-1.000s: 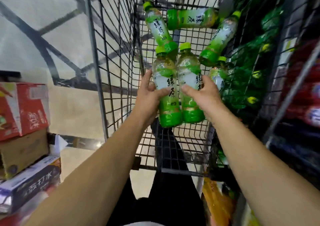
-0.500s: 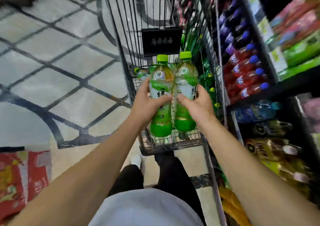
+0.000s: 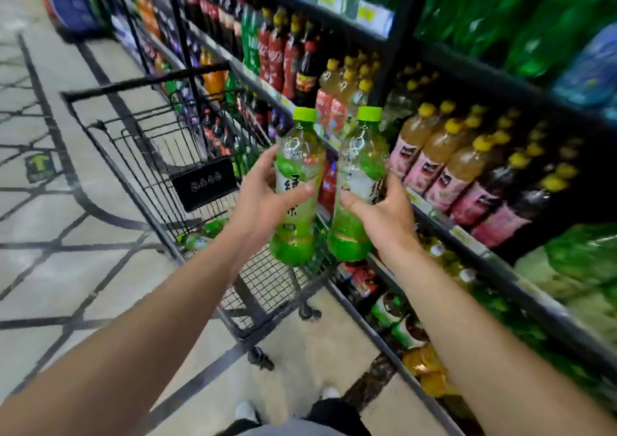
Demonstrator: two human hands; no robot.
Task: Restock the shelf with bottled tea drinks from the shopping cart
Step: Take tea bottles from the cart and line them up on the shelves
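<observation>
Two green-tea bottles with lime caps are held upright, side by side, in front of me. My left hand (image 3: 263, 198) grips the left bottle (image 3: 297, 155) round its middle. My right hand (image 3: 380, 211) grips the right bottle (image 3: 362, 155) the same way. Both bottles hang above the near right corner of the black wire shopping cart (image 3: 140, 148). More green-tea bottles (image 3: 203, 235) lie on the cart's floor. The drinks shelf (image 3: 467, 231) runs along the right, close behind the held bottles.
The shelf rows hold pink-labelled tea bottles with yellow caps (image 3: 444, 158), red cola bottles (image 3: 277, 54) and large green bottles (image 3: 500, 11) higher up. Lower rows carry mixed bottles (image 3: 400, 322). Tiled floor (image 3: 50, 268) lies open to the left of the cart.
Both hands lifted the two bottles out of the cart and carried them up and rightward. My view swung from the cart's inside to the shelf on the right.
</observation>
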